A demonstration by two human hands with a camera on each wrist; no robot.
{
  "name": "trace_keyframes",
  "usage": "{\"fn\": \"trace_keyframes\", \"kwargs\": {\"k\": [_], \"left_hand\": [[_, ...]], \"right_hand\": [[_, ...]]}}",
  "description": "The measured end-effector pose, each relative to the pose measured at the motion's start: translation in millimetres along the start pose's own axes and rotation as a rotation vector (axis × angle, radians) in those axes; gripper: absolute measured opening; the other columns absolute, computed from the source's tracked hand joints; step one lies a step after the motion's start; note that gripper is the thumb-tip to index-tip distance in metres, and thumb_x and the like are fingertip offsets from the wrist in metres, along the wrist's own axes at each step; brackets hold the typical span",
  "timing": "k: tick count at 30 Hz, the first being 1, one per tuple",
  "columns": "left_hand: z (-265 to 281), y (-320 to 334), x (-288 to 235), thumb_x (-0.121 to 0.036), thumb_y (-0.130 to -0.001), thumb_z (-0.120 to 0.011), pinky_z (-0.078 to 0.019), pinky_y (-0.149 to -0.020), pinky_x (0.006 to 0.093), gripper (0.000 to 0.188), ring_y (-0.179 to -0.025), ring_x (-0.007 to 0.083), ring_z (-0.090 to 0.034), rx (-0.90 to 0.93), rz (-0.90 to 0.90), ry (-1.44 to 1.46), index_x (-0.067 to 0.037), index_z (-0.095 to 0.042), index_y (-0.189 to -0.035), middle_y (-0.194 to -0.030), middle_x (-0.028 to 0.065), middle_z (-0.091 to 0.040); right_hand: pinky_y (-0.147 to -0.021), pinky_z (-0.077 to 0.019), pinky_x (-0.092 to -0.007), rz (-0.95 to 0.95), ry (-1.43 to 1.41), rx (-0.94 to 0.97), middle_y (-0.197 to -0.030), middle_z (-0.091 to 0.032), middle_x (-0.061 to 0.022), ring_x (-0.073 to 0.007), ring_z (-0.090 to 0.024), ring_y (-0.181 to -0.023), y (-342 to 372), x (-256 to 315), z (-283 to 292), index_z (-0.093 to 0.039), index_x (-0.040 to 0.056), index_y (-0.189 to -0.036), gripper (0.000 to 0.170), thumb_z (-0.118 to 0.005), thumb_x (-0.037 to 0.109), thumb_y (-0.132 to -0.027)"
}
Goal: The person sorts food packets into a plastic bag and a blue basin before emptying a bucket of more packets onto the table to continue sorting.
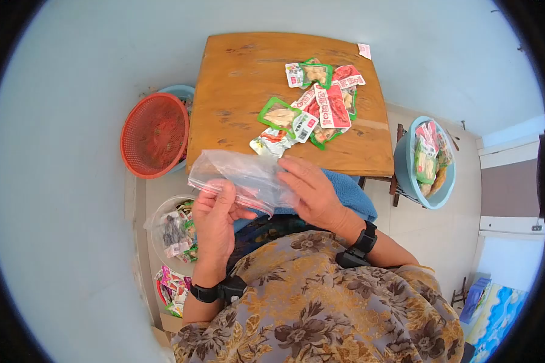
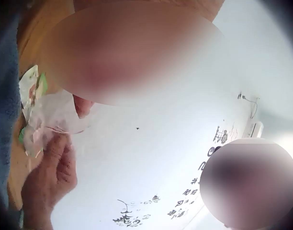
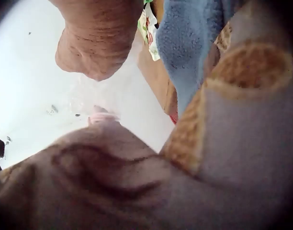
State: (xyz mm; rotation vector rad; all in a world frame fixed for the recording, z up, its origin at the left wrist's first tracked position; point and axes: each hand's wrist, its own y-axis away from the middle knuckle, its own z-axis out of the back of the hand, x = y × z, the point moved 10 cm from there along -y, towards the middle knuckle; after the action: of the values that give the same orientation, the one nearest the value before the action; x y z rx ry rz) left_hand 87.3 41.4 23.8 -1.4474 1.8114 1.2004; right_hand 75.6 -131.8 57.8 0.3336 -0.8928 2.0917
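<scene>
Floral shirt nearest, left hand pinches clear bag, right hand apparently too.

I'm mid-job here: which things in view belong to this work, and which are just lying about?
Likely in use:
plastic bag, held between left hand and right hand
snack packets on the table

Likely just lying about:
red basket
blue basin on the right
clear tub on the left
paper slip at the table's corner

Curled left fingers near bent right fingers
</scene>
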Motion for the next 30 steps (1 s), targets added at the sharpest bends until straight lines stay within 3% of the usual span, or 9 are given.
{"fn": "trace_keyframes", "kwargs": {"k": [5,7,8,10,13,19,23,25,30], "left_hand": [[0.9,-2.9,-1.2,-0.022,-0.098,-0.054,-0.0560,-0.059,0.0306,0.020,-0.077,0.0242,-0.071,-0.006,-0.011,-0.199,-0.003,-0.060,-0.098,-0.094,0.0186,-0.070],[7.1,-4.8,-3.5,-0.024,-0.099,-0.051,-0.0551,-0.061,0.0318,0.022,-0.075,0.0264,-0.071,-0.005,-0.019,-0.309,-0.003,-0.059,-0.096,-0.092,0.0205,-0.070],[9.8,-4.7,-5.9,-0.024,-0.099,-0.051,-0.0551,-0.061,0.0318,0.022,-0.075,0.0264,-0.071,-0.002,-0.016,-0.315,-0.003,-0.059,-0.096,-0.092,0.0205,-0.070],[18.4,-3.6,1.1,-0.022,-0.098,-0.051,-0.0551,-0.060,0.0323,0.021,-0.073,0.0271,-0.071,-0.002,0.121,-0.246,-0.003,-0.059,-0.092,-0.092,0.0216,-0.070],[26.2,-4.1,8.9,-0.022,-0.096,-0.052,-0.0555,-0.059,0.0325,0.020,-0.074,0.0278,-0.071,0.023,0.167,-0.217,-0.003,-0.058,-0.091,-0.091,0.0223,-0.070],[20.5,-0.2,34.5,-0.022,-0.096,-0.053,-0.0566,-0.059,0.0322,0.021,-0.074,0.0284,-0.071,0.071,0.234,-0.222,-0.002,-0.058,-0.091,-0.088,0.0224,-0.070],[18.8,3.1,34.2,-0.022,-0.096,-0.054,-0.0562,-0.060,0.0325,0.021,-0.074,0.0279,-0.071,0.117,0.263,-0.240,-0.001,-0.058,-0.092,-0.088,0.0213,-0.070],[25.3,2.9,34.5,-0.022,-0.095,-0.055,-0.0557,-0.061,0.0326,0.021,-0.075,0.0274,-0.071,0.105,0.256,-0.287,-0.002,-0.059,-0.091,-0.087,0.0202,-0.070],[32.3,4.8,40.9,-0.022,-0.095,-0.056,-0.0552,-0.063,0.0321,0.021,-0.075,0.0261,-0.070,0.112,0.271,-0.338,-0.002,-0.060,-0.088,-0.085,0.0194,-0.070]], "right_hand": [[-0.083,-0.0517,-0.0385,-0.221,-0.172,-0.203,-0.111,-0.065,-0.0160,-0.0336,-0.065,-0.097,27.4,-33.1,29.7,-0.063,0.0008,-0.107,0.024,-0.063,0.001,-0.084],[-0.076,-0.0533,-0.0360,-0.683,-0.710,-0.282,-0.099,-0.068,-0.0140,-0.0281,-0.067,-0.085,56.5,-80.3,15.8,-0.063,0.0031,-0.103,0.013,-0.057,0.010,-0.093],[-0.076,-0.0533,-0.0360,-0.687,-0.713,-0.289,-0.099,-0.068,-0.0140,-0.0281,-0.067,-0.085,60.5,-88.3,18.6,-0.063,0.0031,-0.103,0.013,-0.057,0.010,-0.093],[-0.071,-0.0543,-0.0342,-0.860,-1.330,-0.442,-0.093,-0.067,-0.0123,-0.0216,-0.067,-0.079,74.7,-116.9,4.5,-0.061,0.0030,-0.100,0.020,-0.054,0.022,-0.098],[-0.067,-0.0552,-0.0344,-1.087,-1.509,-0.436,-0.087,-0.064,-0.0111,-0.0205,-0.066,-0.076,88.9,-123.4,-5.7,-0.059,0.0012,-0.101,0.028,-0.055,0.029,-0.097],[-0.056,-0.0526,-0.0281,-1.161,-1.078,-0.201,-0.079,-0.061,-0.0062,-0.0144,-0.063,-0.067,94.6,-108.4,-14.9,-0.058,0.0022,-0.096,0.022,-0.062,0.023,-0.094],[-0.049,-0.0481,-0.0267,-1.117,-1.075,-0.254,-0.070,-0.057,-0.0019,-0.0095,-0.057,-0.059,112.2,-127.5,-25.0,-0.059,0.0032,-0.089,0.017,-0.064,0.019,-0.093],[-0.045,-0.0444,-0.0273,-1.134,-1.164,-0.407,-0.063,-0.052,0.0011,-0.0081,-0.050,-0.050,115.8,-131.4,-21.4,-0.060,0.0037,-0.084,0.017,-0.063,0.017,-0.093],[-0.044,-0.0441,-0.0269,-1.154,-1.217,-0.494,-0.063,-0.050,0.0013,-0.0091,-0.047,-0.048,120.7,-137.6,-25.0,-0.060,0.0051,-0.084,0.016,-0.063,0.017,-0.093]]}}
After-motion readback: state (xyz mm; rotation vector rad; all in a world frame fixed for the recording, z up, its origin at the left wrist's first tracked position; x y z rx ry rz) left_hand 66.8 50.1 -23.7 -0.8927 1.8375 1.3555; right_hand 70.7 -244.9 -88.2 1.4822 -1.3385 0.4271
